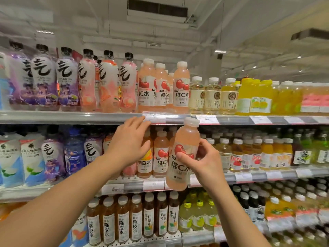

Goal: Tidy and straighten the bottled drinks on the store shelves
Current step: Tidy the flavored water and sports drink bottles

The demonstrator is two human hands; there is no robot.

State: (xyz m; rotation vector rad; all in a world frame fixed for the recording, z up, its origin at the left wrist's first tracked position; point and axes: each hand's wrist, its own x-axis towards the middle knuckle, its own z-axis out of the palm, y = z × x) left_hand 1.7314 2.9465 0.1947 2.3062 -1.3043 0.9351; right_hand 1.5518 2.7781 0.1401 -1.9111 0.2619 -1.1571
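Right hand (207,162) gripping a pale pink cherry-label bottle (183,154) at mid-label, thumb across the front, bottle tilted slightly and held out in front of the middle shelf (256,176). Left hand (129,141) open, fingers spread loosely, reaching into the same shelf beside matching pink bottles (160,154). More of the same drink standing upright on the top shelf (71,117), near its price strip (154,119).
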